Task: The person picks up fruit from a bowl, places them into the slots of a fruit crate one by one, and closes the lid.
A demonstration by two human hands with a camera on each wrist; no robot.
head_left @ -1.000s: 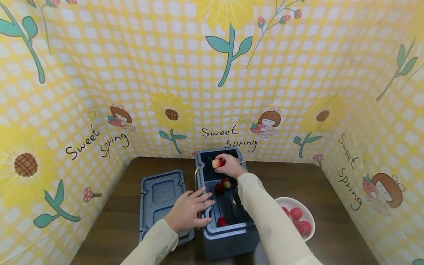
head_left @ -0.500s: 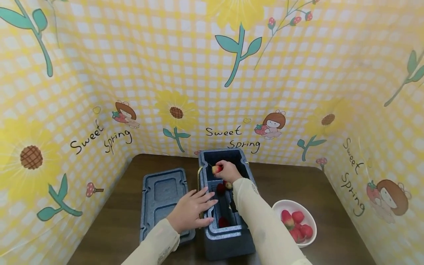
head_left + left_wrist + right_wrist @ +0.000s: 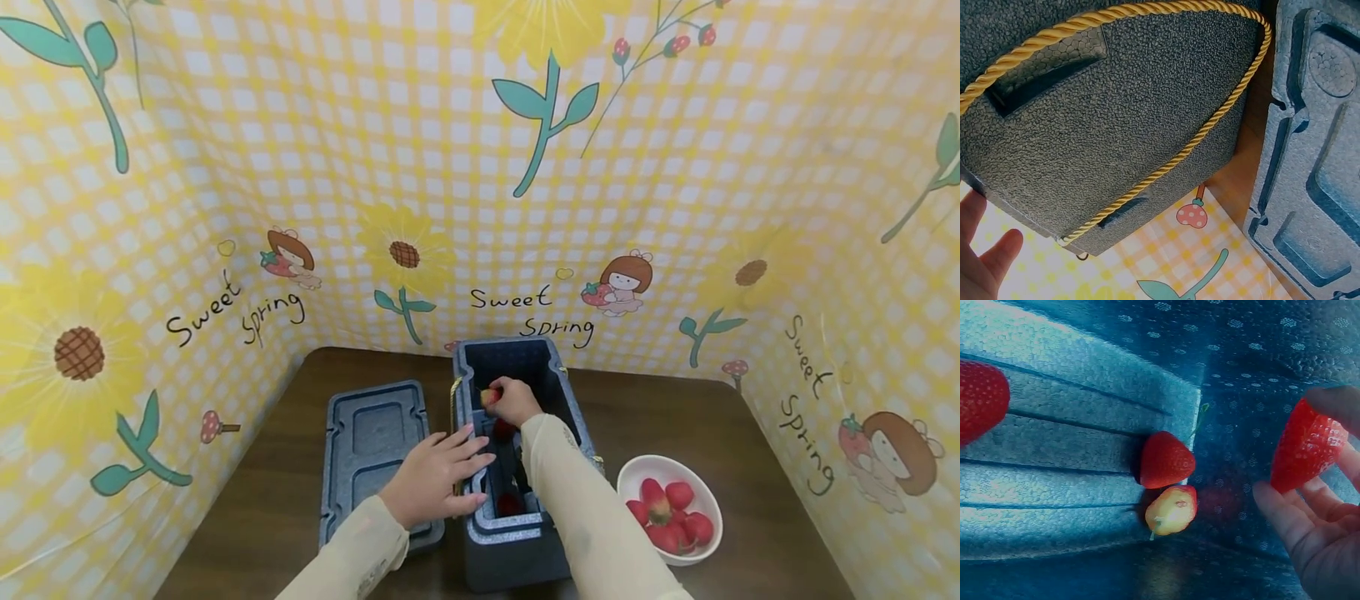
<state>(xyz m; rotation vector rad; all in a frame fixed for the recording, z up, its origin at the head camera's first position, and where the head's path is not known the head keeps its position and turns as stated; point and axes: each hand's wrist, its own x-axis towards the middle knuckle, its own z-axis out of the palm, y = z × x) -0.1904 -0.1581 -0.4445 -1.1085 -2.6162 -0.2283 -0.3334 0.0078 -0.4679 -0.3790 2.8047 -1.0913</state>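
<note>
My right hand (image 3: 517, 404) is inside a dark grey foam box (image 3: 510, 527), over its far part. It pinches a red strawberry (image 3: 1307, 447) between thumb and fingers, above the box floor. Two strawberries lie side by side on a ridged raised section, one red (image 3: 1166, 459) and one showing its pale yellow end (image 3: 1172, 511). Another red strawberry (image 3: 982, 400) lies farther along this section. With fingers spread and fairly straight, my left hand (image 3: 435, 475) rests on the box's left rim. In the left wrist view, only parts of its digits (image 3: 1002, 256) show.
A grey foam lid (image 3: 380, 433) lies on the brown table (image 3: 262, 467) left of the box. To the right stands a white bowl (image 3: 636, 473) with several strawberries (image 3: 679, 496). A yellow rope (image 3: 1175, 159) hangs along the box's side. Patterned cloth (image 3: 465, 208) surrounds the table.
My right hand has moved lower and nearer in the box, still pinching the strawberry. My left hand has stayed on the rim. The head view has shifted slightly.
</note>
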